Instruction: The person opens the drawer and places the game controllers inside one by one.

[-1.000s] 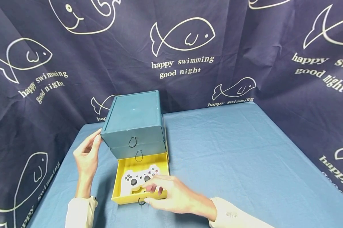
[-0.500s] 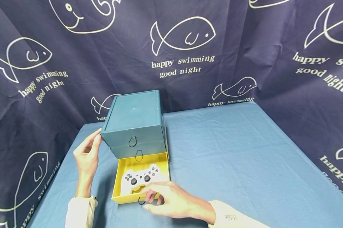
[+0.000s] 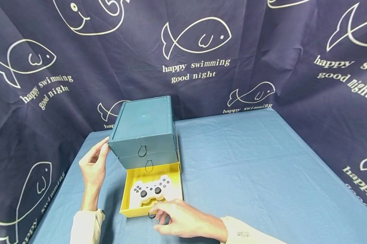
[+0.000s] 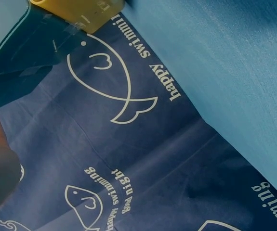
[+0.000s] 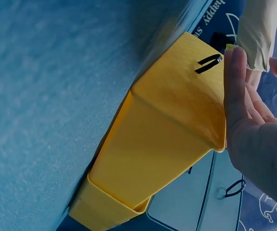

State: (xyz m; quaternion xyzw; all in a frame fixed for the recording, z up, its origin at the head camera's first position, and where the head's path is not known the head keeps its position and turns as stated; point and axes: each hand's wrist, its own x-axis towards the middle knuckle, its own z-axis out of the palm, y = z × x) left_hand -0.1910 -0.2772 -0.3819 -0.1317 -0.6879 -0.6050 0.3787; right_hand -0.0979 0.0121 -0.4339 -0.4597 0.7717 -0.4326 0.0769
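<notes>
In the head view my left hand (image 3: 93, 169) rests its fingertips on the front left corner of a stacked drawer unit (image 3: 142, 120) with a teal top. Its lowest drawer, the yellow one (image 3: 131, 212), is pulled out toward me. A white game controller (image 3: 140, 188) with two black sticks lies inside it. My right hand (image 3: 186, 218), fingers loosely bent and holding nothing, is over the drawer's front right corner, near its black pull loop (image 3: 151, 215). In the right wrist view the fingers (image 5: 235, 86) reach along the drawer's front rim.
Two teal drawers sit closed above the yellow one, each with a black loop, such as the upper loop (image 3: 142, 151). A blue cloth (image 3: 247, 169) covers the table. Dark blue fish-print curtains (image 3: 195, 95) hang behind and at both sides.
My right hand has drawn back from over the controller toward the drawer's front edge, uncovering more of the controller. The left hand, drawer and controller have stayed in place.
</notes>
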